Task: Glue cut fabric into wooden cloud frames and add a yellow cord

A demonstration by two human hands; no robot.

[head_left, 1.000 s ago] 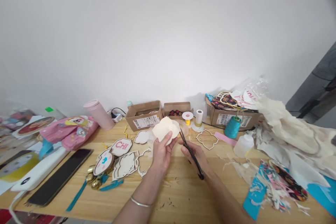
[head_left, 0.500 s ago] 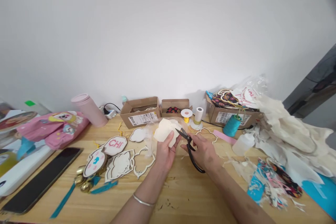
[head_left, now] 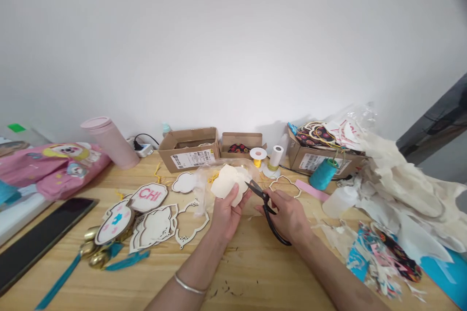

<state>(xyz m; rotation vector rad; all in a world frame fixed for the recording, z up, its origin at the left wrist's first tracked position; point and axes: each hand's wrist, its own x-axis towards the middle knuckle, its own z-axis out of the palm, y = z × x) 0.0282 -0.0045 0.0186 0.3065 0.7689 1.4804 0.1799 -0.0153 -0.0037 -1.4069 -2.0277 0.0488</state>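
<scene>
My left hand (head_left: pixel 228 211) is closed on a cream-coloured piece of fabric (head_left: pixel 226 181) with a scalloped edge, thumb on its face. In my right hand (head_left: pixel 286 211) is a pair of black scissors (head_left: pixel 272 221), the blades pointing up and left at the right edge of the fabric. Whether the blades touch the fabric is hard to tell. Behind the fabric lies a clear plastic bag (head_left: pixel 205 187) with something yellow in it. To the left of my left hand rest a thin wooden frame (head_left: pixel 189 227) and several stacked cloud-shaped pieces (head_left: pixel 153 227).
Along the wall stand a cardboard box (head_left: pixel 188 153), a smaller box (head_left: pixel 242 145) and a filled box (head_left: pixel 310 158). A teal thread cone (head_left: pixel 323 175) and white bottle (head_left: pixel 340 201) are at right, beside cream cloth (head_left: pixel 408 180) and fabric scraps (head_left: pixel 379 257). A phone (head_left: pixel 40 238) lies left.
The view has shifted, so the things at left sit farther left. The scissors have moved slightly to the right of the fabric. Both hands keep their holds.
</scene>
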